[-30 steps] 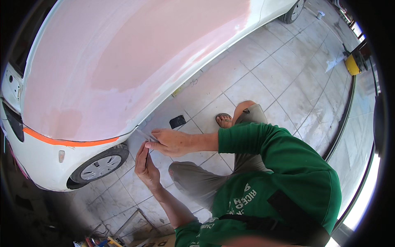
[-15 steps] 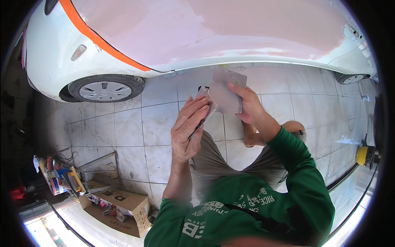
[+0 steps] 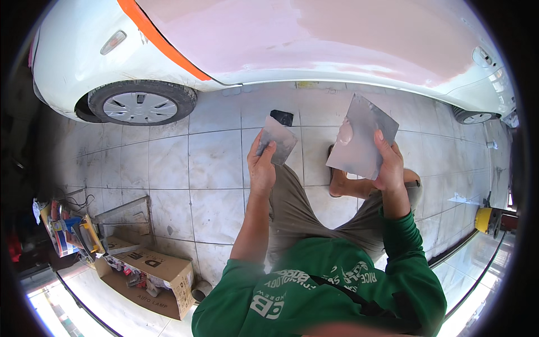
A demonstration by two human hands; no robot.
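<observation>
Pinched between thumb and fingers of my left hand (image 3: 262, 167) is a small thin grey putty spreader (image 3: 279, 140), its face smeared with pale film. To its right my right hand (image 3: 391, 168) grips a larger flat grey mixing plate (image 3: 366, 151) by its lower right edge, thumb on top. A mound of pink putty (image 3: 345, 133) sits near that plate's left edge. The spreader and the plate are held apart over the floor. Beyond them is the white car's side panel (image 3: 337, 33), with broad pinkish patches on it; neither hand touches it.
The car's front wheel (image 3: 141, 106) is at left, below an orange strip (image 3: 160, 42). A small black object (image 3: 282, 117) lies on the tiled floor (image 3: 216, 163). Lower left stand an open cardboard box (image 3: 163, 269) and cluttered tools (image 3: 73, 230). A yellow item (image 3: 483, 219) is far right.
My hands have moved apart, the right one swinging right with the plate. Spreader and plate were close together and now are separated, their faces turned up with the pink putty showing.
</observation>
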